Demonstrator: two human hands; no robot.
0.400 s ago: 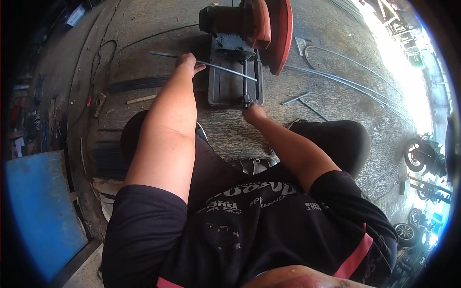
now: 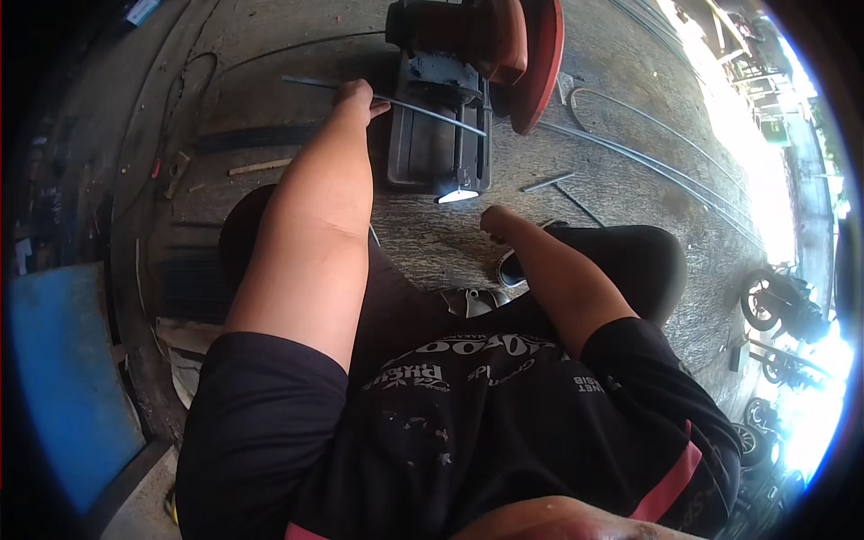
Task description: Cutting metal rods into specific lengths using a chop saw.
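Note:
A thin grey metal rod lies slantwise across the dark base of a red cut-off saw. My left hand grips the rod left of the base, some fingers stretched toward the machine. The rod's right end rests by the clamp screw, below the round red guard. At the front end of the screw a bright, light-catching metal handle shows. My right hand is apart from it, just to its right and nearer me; its fingers are mostly hidden beneath it.
Two short metal pieces lie on the floor right of the saw. Long rods stretch away to the right. Dark bars and a wooden stick lie on the left. A blue panel stands lower left; motorcycles are at far right.
My right hand has come off the clamp handle and drawn back toward me, to the right. The handle now shows brightly. My left hand still holds the rod across the base.

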